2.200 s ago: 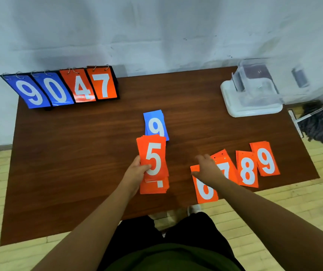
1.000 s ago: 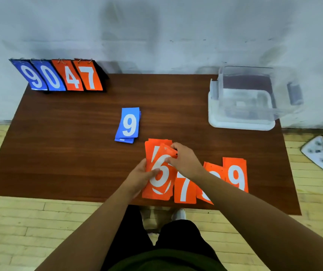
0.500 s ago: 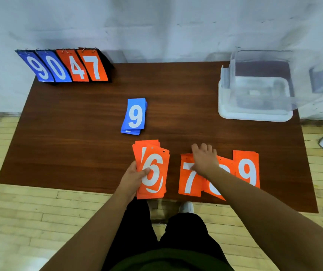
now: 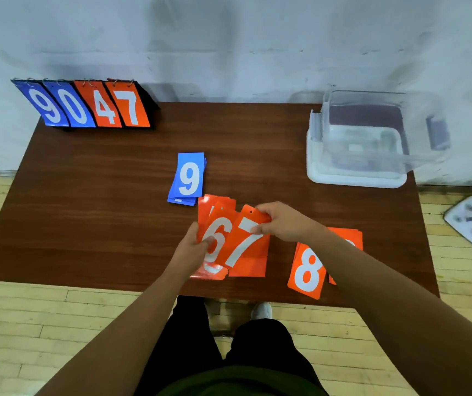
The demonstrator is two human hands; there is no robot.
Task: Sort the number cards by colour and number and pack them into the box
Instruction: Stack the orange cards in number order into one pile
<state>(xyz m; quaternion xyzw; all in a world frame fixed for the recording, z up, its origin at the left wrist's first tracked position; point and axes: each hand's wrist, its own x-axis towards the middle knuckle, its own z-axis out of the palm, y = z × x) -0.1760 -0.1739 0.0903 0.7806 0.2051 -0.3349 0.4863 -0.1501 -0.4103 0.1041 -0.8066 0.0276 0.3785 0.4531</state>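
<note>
My left hand [image 4: 192,248] grips a stack of orange number cards [image 4: 215,221] with a 6 on top, near the table's front edge. My right hand [image 4: 283,222] pinches the top of an orange 7 card [image 4: 246,247], which overlaps the right side of that stack. To the right an orange 8 card [image 4: 306,271] lies on the table, and my right forearm hides most of another orange card [image 4: 349,235] behind it. A small stack of blue cards [image 4: 189,178] topped by a 9 lies just beyond the orange stack. The clear plastic box [image 4: 372,144] stands at the back right.
A flip scoreboard [image 4: 86,105] reading blue 9 0 and orange 4 7 stands at the table's back left corner. The brown table [image 4: 86,210] backs onto a grey wall. A mop head [image 4: 471,221] lies on the wooden floor to the right.
My right hand has lifted the orange 7 card off the table and brought it left onto the stack in my left hand. The orange 8 card is now uncovered.
</note>
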